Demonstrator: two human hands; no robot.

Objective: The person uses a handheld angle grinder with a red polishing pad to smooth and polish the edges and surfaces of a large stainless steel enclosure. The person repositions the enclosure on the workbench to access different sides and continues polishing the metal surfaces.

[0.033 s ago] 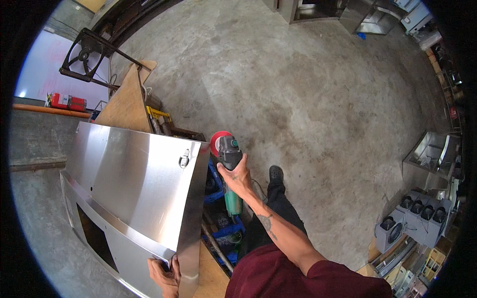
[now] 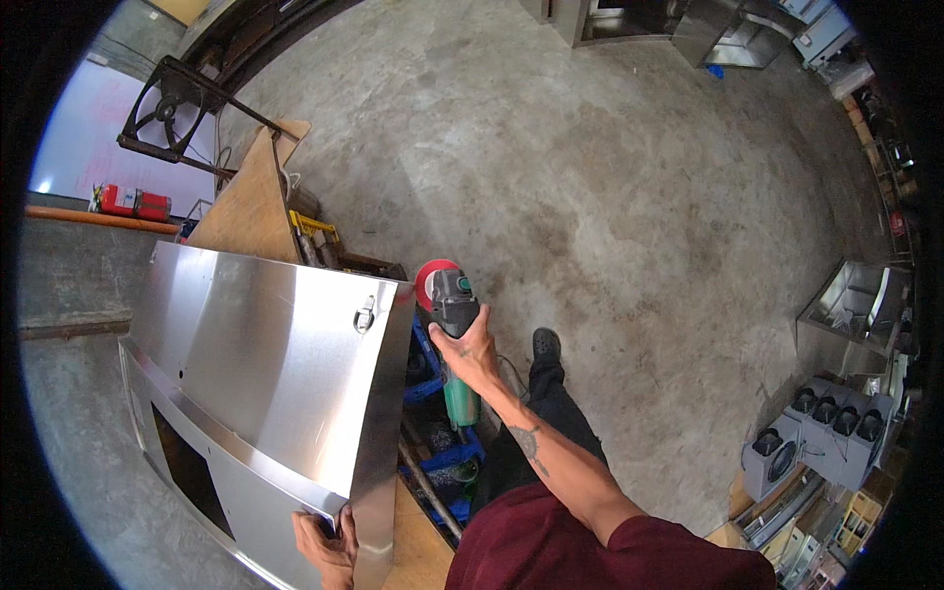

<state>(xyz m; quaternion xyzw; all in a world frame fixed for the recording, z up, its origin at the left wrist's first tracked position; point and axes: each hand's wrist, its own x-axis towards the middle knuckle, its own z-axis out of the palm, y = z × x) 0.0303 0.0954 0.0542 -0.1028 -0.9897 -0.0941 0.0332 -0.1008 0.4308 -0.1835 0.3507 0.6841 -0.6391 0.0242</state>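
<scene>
My right hand is closed around an angle grinder with a dark head and a green body. Its red disc is beside the upper right corner of a shiny sheet-metal box; whether disc and metal touch cannot be made out. A small metal latch sits on the box near that corner. Lower down, my left hand rests at the box's near edge, fingers curled around a small dark part mostly hidden by them. The box lies on a wooden tabletop.
Blue bins and tools lie under the tabletop beside my legs. A dark fan frame and a red fire extinguisher are at the far left. Grey fan units and a steel cabinet stand along the right side of the concrete floor.
</scene>
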